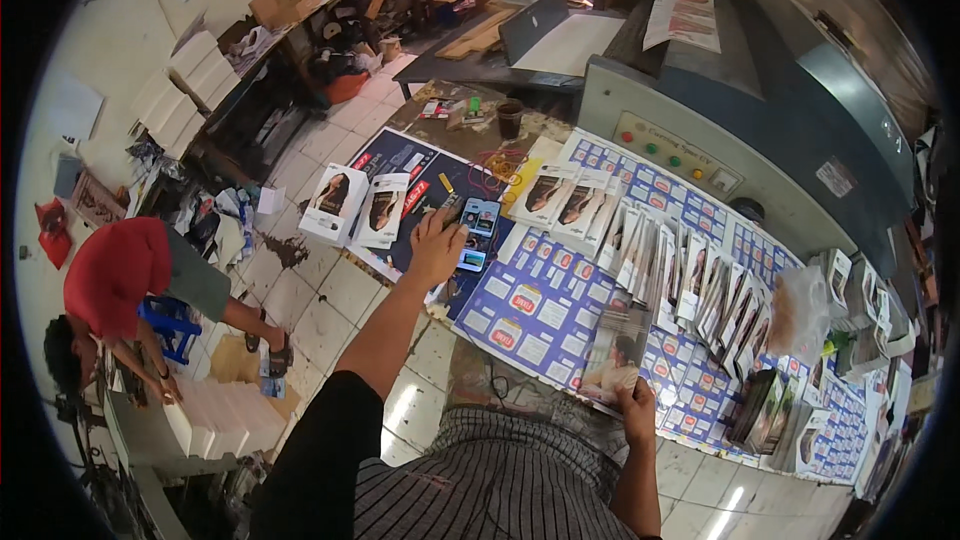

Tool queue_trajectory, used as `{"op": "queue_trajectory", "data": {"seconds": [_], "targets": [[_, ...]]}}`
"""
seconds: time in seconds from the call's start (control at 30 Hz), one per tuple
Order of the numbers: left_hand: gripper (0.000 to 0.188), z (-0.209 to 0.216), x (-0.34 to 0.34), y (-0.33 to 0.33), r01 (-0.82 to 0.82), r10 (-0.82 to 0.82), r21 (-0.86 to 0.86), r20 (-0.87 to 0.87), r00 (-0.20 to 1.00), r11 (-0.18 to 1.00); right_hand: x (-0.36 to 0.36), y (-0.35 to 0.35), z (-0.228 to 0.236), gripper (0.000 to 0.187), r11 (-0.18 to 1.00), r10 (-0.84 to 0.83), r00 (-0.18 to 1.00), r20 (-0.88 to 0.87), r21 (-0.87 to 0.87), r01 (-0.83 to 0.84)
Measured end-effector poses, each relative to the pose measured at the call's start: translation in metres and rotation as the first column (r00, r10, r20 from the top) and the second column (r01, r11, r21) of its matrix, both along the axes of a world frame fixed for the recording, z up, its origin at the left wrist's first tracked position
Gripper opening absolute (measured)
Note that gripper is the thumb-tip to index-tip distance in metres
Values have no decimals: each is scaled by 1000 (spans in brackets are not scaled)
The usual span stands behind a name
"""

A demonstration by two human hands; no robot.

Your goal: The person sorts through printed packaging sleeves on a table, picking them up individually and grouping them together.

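My left hand point(438, 248) lies palm down over the dark printed sheet, fingers stretched out. Its fingertips reach the left edge of a smartphone point(478, 232) with a lit screen. On the right, my right hand point(636, 408) pinches the near corner of a glossy printed packet point(612, 352) showing a person's picture. That packet lies on the blue patterned sheet point(535, 310) covering the table. Beyond it, flat printed boxes point(690, 275) stand in a long overlapping row. White stacks of boxes point(335, 198) sit left of the phone.
Rubber bands point(497, 172), a dark cup point(510, 118) and a lighter point(474, 106) lie toward the back. A large grey machine point(700, 140) with coloured buttons borders the far side. A clear plastic bag point(800, 308) stands right. Another person in red point(120, 275) bends over white stacks at left.
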State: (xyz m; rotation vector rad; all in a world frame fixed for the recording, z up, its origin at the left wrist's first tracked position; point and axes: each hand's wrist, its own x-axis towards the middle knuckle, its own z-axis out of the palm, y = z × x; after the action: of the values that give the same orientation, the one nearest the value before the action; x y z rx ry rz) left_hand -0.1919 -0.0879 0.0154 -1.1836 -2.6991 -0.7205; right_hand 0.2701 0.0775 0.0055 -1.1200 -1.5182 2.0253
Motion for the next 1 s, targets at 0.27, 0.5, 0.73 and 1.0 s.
{"op": "queue_trajectory", "data": {"seconds": [0.27, 0.5, 0.73, 1.0], "targets": [[42, 7, -8, 17, -107, 102, 73, 61, 993, 992, 10, 4, -19, 24, 996, 12, 1000, 16, 87, -13], [39, 12, 3, -2, -79, 71, 77, 105, 992, 994, 12, 7, -26, 24, 990, 11, 999, 34, 139, -16], [47, 6, 0, -1, -52, 52, 0, 152, 987, 999, 8, 5, -20, 24, 987, 15, 999, 35, 159, -21], [46, 7, 19, -1, -171, 168, 43, 49, 984, 984, -5, -7, 9, 24, 991, -61, 998, 13, 121, 59]]}}
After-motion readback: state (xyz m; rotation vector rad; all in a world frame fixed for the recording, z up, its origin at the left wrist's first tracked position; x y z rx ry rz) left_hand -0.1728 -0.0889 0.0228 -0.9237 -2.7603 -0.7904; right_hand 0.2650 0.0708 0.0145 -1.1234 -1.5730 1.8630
